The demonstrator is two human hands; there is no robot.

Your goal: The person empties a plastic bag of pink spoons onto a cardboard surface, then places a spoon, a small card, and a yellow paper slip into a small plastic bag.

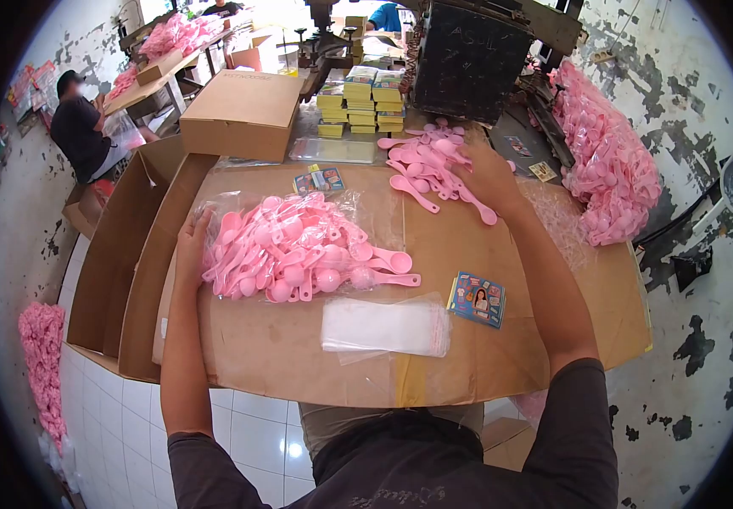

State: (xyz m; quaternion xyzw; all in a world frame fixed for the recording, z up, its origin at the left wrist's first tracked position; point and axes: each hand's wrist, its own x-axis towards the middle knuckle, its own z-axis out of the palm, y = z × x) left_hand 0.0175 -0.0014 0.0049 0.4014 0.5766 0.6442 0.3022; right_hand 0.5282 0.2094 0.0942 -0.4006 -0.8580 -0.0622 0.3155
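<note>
A clear plastic bag full of pink spoons [286,246] lies on the cardboard-covered table [366,382]. My left hand [194,231] is against the bag's left edge; its grip is hard to make out. My right hand [487,174] is at the right side of a loose heap of pink spoons [434,161], its fingers partly hidden. Near the front edge lies a stack of clear plastic sleeves [383,327], with a stack of printed cards [476,299] to its right. Another few cards [319,181] lie behind the bag.
A closed cardboard box [242,110] and stacked card bundles [360,102] stand at the back, beside a black machine [468,64]. Open cardboard boxes [120,263] line the left. Pink bagged items [608,170] are piled at right. A person [82,131] sits far left.
</note>
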